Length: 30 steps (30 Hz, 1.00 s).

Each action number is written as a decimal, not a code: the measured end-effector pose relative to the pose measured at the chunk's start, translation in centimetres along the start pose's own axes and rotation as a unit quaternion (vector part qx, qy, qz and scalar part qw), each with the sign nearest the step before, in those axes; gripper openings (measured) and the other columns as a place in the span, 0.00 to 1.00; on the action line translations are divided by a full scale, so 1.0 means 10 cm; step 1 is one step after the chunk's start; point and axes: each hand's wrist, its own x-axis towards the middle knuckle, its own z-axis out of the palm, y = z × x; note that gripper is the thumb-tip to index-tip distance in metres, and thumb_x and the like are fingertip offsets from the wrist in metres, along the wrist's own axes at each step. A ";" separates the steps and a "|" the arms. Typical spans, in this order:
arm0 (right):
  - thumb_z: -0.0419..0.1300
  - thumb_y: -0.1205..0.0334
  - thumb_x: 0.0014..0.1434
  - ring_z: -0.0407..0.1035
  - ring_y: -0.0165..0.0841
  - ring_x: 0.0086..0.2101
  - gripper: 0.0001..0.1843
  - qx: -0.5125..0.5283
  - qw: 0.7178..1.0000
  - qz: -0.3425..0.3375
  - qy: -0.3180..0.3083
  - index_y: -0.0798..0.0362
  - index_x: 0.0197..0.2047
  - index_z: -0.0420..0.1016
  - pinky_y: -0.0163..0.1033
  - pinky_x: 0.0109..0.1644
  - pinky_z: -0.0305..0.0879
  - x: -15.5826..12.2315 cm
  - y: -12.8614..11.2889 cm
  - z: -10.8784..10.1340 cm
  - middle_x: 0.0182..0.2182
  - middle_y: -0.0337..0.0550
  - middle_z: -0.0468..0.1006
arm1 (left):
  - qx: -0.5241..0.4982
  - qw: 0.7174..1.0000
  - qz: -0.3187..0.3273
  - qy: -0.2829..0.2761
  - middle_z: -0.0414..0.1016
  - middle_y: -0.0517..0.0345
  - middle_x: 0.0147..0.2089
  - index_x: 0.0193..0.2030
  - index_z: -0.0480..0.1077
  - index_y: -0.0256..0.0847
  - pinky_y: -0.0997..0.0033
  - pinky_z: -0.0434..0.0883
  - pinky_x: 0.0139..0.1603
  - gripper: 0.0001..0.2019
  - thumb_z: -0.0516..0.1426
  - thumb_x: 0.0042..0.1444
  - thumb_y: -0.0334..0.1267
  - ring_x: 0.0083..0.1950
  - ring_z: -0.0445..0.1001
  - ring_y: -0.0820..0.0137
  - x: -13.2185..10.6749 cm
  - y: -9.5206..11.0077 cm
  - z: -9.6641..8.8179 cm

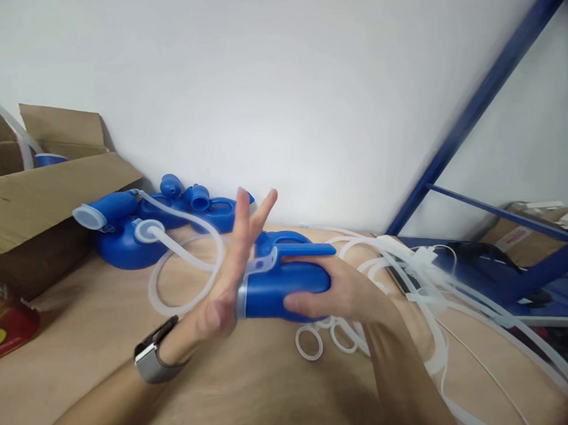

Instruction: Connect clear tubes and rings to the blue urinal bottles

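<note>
My right hand [340, 292] is wrapped around a blue plastic urinal cup [273, 292], which lies sideways above the table. My left hand [233, 278] has its fingers stretched up and apart, its palm against the translucent lid [241, 300] on the cup's left end. A translucent strap [265, 262] runs from that lid along the cup, beside a narrow blue tab [307, 250]. Behind the cup, a blue bottle [285, 239] with a looped handle is partly hidden. Two translucent rings, one of them a ring [309, 343] in front, lie below my right hand.
At the left, a blue bottle [128, 249] carries a coiled translucent hose [219, 247] and a capped cup [110, 211]. More blue bottles [217, 215] stand along the wall. An open cardboard box [58, 186] is far left. Tangled hoses [433, 331] and a blue metal frame [474, 114] occupy the right.
</note>
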 end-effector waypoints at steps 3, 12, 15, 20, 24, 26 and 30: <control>0.76 0.44 0.49 0.71 0.53 0.59 0.33 -0.029 0.998 -0.054 0.016 0.42 0.58 0.82 0.60 0.63 0.70 0.01 -0.04 0.06 0.58 0.46 0.79 | -0.078 0.997 -0.003 -0.018 0.52 0.53 0.81 0.82 0.32 0.57 0.41 0.66 0.73 0.46 0.40 0.64 0.75 0.79 0.56 0.49 0.06 0.04 -0.08; 0.73 0.47 0.54 0.73 0.49 0.58 0.32 -0.011 0.982 -0.189 0.002 0.43 0.62 0.78 0.53 0.64 0.69 0.14 0.06 0.06 0.60 0.43 0.78 | -0.089 0.992 -0.026 0.088 0.83 0.52 0.54 0.58 0.80 0.49 0.50 0.79 0.62 0.15 0.55 0.71 0.40 0.58 0.80 0.56 0.11 0.09 -0.06; 0.72 0.45 0.55 0.74 0.48 0.56 0.28 -0.008 0.986 -0.166 0.020 0.46 0.57 0.81 0.54 0.65 0.69 0.15 0.04 0.06 0.57 0.45 0.80 | -0.021 0.985 0.005 0.174 0.78 0.52 0.59 0.53 0.82 0.49 0.51 0.77 0.64 0.14 0.56 0.70 0.39 0.61 0.77 0.57 0.09 0.06 -0.05; 0.72 0.44 0.55 0.74 0.48 0.56 0.29 0.025 0.990 -0.138 0.030 0.46 0.58 0.81 0.54 0.65 0.68 0.19 0.06 0.06 0.56 0.45 0.81 | 0.101 0.971 0.064 0.206 0.83 0.54 0.52 0.48 0.83 0.47 0.58 0.81 0.57 0.12 0.56 0.69 0.35 0.53 0.82 0.62 0.08 0.03 -0.06; 0.73 0.46 0.54 0.75 0.47 0.55 0.29 0.072 0.988 -0.134 0.013 0.46 0.57 0.81 0.52 0.62 0.70 0.19 0.06 0.04 0.55 0.45 0.82 | 0.140 0.971 0.083 0.175 0.87 0.57 0.45 0.49 0.82 0.45 0.65 0.82 0.48 0.13 0.56 0.68 0.32 0.44 0.85 0.66 0.10 0.07 -0.09; 0.74 0.46 0.54 0.75 0.47 0.55 0.28 0.093 0.988 -0.122 0.013 0.47 0.56 0.82 0.52 0.61 0.71 0.19 0.05 0.03 0.55 0.45 0.82 | 0.148 0.968 0.111 0.172 0.87 0.57 0.42 0.46 0.82 0.44 0.67 0.82 0.45 0.12 0.56 0.66 0.30 0.41 0.85 0.66 0.12 0.08 -0.10; 0.74 0.46 0.54 0.74 0.48 0.57 0.27 0.101 0.988 -0.110 0.025 0.48 0.54 0.82 0.54 0.64 0.69 0.17 0.03 0.03 0.56 0.45 0.82 | 0.142 0.965 0.137 0.171 0.87 0.57 0.41 0.45 0.82 0.44 0.64 0.82 0.46 0.12 0.57 0.64 0.29 0.42 0.85 0.65 0.14 0.06 -0.12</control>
